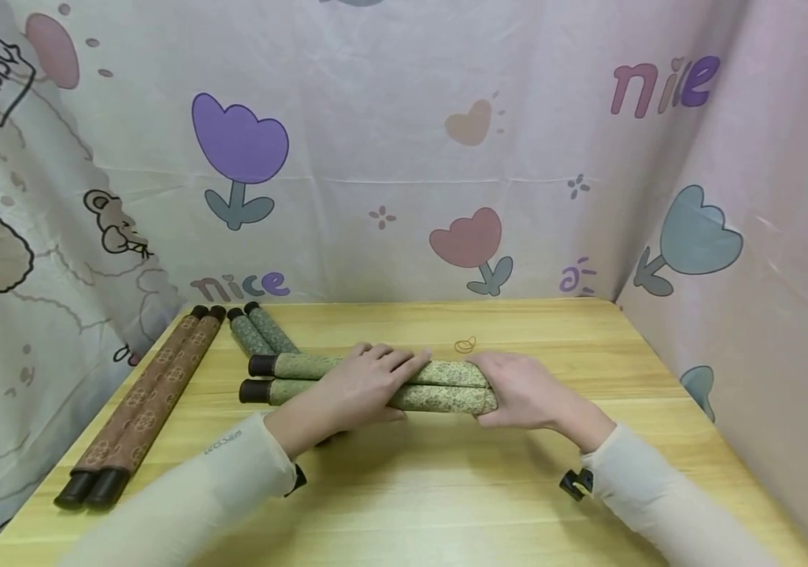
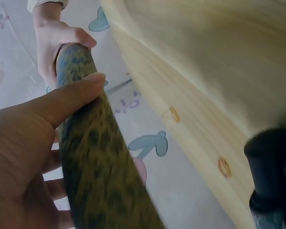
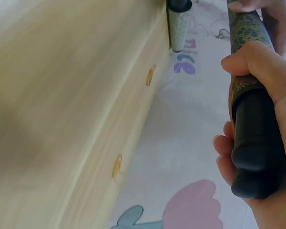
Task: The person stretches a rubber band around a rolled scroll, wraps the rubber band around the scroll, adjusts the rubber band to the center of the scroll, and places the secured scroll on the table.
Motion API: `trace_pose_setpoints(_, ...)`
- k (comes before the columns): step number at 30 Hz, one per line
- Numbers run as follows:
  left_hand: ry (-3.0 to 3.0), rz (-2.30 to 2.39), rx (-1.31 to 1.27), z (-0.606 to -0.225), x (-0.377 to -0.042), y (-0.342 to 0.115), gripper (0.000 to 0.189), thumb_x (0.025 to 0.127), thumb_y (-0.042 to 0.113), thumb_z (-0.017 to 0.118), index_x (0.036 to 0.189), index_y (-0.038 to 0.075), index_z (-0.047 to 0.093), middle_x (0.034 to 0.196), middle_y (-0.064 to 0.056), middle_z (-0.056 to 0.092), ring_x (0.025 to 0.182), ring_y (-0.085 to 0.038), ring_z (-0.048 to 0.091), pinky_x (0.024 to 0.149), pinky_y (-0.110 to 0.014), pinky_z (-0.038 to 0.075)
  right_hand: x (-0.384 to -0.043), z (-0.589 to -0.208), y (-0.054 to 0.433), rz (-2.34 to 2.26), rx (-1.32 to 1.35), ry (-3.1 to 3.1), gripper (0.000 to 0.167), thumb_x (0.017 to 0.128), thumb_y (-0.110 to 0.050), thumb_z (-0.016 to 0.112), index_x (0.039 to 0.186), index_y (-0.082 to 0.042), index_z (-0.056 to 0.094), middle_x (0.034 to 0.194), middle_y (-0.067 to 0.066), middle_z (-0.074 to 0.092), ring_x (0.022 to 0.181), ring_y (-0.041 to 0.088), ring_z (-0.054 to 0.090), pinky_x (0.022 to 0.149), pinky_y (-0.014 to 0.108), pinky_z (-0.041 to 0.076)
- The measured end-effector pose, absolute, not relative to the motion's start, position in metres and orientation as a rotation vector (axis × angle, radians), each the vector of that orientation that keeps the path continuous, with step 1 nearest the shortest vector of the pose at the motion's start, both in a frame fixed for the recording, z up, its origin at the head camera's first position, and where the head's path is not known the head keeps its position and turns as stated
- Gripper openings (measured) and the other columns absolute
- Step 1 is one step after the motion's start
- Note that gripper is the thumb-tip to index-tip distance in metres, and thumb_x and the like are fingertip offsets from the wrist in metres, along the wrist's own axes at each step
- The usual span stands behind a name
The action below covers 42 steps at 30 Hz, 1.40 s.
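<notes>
A pair of yellow-green patterned scroll rolls (image 1: 446, 398) lies side by side across the front of me, held over the table. Dark end knobs (image 1: 255, 390) stick out at their left; the right-hand knobs (image 3: 255, 143) appear inside my right palm in the right wrist view. My left hand (image 1: 368, 386) grips the rolls near their middle, thumb on one side and fingers on the other. Around their right end curls my right hand (image 1: 524, 391). In the left wrist view, the thumb (image 2: 76, 98) of my left hand presses along the patterned surface (image 2: 102, 152).
Brown patterned scroll rolls (image 1: 156, 386) with dark knobs lie along the table's left edge. Dark green rolls (image 1: 262, 331) lie slanted behind and partly beneath the held ones. Thin rubber bands (image 1: 465, 345) rest toward the back of the wooden table (image 1: 553, 331). A printed curtain (image 1: 376, 118) surrounds it.
</notes>
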<state>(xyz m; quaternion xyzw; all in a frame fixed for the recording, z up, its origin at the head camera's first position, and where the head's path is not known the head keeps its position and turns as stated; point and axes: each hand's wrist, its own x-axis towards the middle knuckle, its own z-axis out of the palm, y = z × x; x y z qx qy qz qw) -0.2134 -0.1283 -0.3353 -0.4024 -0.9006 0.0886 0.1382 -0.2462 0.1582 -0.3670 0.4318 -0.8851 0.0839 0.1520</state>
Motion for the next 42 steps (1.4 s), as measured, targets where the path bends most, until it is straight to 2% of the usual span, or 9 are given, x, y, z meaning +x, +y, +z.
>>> trace_pose_setpoints(7, -2.601, 0.269, -1.138, -0.334, -0.216, -0.146, 0.097, 0.083, 0.064, 0.066, 0.157, 0.018, 0.024, 0.143, -0.003, 0.049, 0.121, -0.030, 0.052, 0.097, -0.052, 0.044, -0.246, -0.364, 0.173, 0.197, 1.180, -2.590, 0.083, 0.065, -0.043, 0.081, 0.132, -0.003, 0.053, 0.120, 0.011, 0.065, 0.104, 0.028, 0.065, 0.089, 0.045, 0.053)
trace_pose_setpoints(15, -2.582, 0.188, -1.102, -0.341, -0.220, -0.168, 0.101, 0.081, 0.066, 0.066, 0.158, 0.021, 0.019, 0.143, -0.005, 0.049, 0.123, -0.030, 0.050, 0.100, -0.054, 0.040, -0.249, -0.366, 0.184, 0.236, 1.162, -2.592, 0.085, 0.064, -0.043, 0.084, 0.132, -0.002, 0.054, 0.119, 0.012, 0.066, 0.101, 0.027, 0.066, 0.086, 0.044, 0.054)
trace_pose_setpoints(22, -2.544, 0.188, -1.019, -0.347, -0.221, -0.188, 0.097, 0.082, 0.068, 0.063, 0.157, 0.020, 0.025, 0.141, -0.009, 0.050, 0.123, -0.034, 0.049, 0.101, -0.059, 0.037, -0.248, -0.365, 0.190, 0.259, 1.129, -2.627, 0.084, 0.064, -0.044, 0.083, 0.131, -0.003, 0.055, 0.118, 0.011, 0.066, 0.099, 0.027, 0.066, 0.084, 0.045, 0.055)
trace_pose_setpoints(27, -2.504, 0.184, -0.981, -0.354, -0.223, -0.199, 0.094, 0.082, 0.068, 0.063, 0.155, 0.016, 0.031, 0.139, -0.011, 0.052, 0.122, -0.034, 0.050, 0.101, -0.058, 0.038, -0.248, -0.367, 0.196, 0.275, 1.117, -2.649, 0.085, 0.063, -0.044, 0.083, 0.131, -0.001, 0.055, 0.120, 0.013, 0.065, 0.102, 0.029, 0.065, 0.086, 0.047, 0.054)
trace_pose_setpoints(31, -2.455, 0.203, -0.998, -0.362, -0.225, -0.206, 0.094, 0.083, 0.067, 0.062, 0.154, 0.013, 0.032, 0.136, -0.012, 0.054, 0.121, -0.034, 0.051, 0.103, -0.056, 0.037, -0.248, -0.369, 0.198, 0.309, 1.146, -2.657, 0.081, 0.063, -0.042, 0.083, 0.129, -0.002, 0.056, 0.118, 0.009, 0.066, 0.098, 0.024, 0.065, 0.083, 0.044, 0.055)
trace_pose_setpoints(36, -2.349, 0.200, -1.050, -0.372, -0.226, -0.210, 0.089, 0.087, 0.067, 0.057, 0.150, 0.006, 0.038, 0.127, -0.015, 0.058, 0.115, -0.033, 0.055, 0.100, -0.050, 0.043, -0.249, -0.372, 0.198, 0.325, 1.167, -2.665, 0.078, 0.063, -0.040, 0.082, 0.128, -0.005, 0.057, 0.114, 0.005, 0.067, 0.093, 0.019, 0.065, 0.078, 0.039, 0.055)
trace_pose_setpoints(40, -2.292, 0.196, -1.057, -0.378, -0.226, -0.210, 0.085, 0.085, 0.061, 0.064, 0.144, 0.002, 0.045, 0.122, -0.016, 0.059, 0.110, -0.034, 0.057, 0.095, -0.048, 0.047, -0.249, -0.370, 0.198, 0.280, 1.168, -2.691, 0.081, 0.064, -0.042, 0.080, 0.131, -0.004, 0.055, 0.120, 0.009, 0.065, 0.101, 0.025, 0.065, 0.084, 0.044, 0.054)
trace_pose_setpoints(42, -2.283, 0.199, -1.047, -0.381, -0.226, -0.212, 0.083, 0.086, 0.061, 0.062, 0.141, 0.001, 0.048, 0.122, -0.016, 0.059, 0.109, -0.034, 0.057, 0.093, -0.049, 0.047, -0.250, -0.370, 0.196, 0.266, 1.168, -2.701, 0.082, 0.066, -0.042, 0.080, 0.133, -0.004, 0.053, 0.120, 0.010, 0.065, 0.101, 0.026, 0.065, 0.085, 0.045, 0.054)
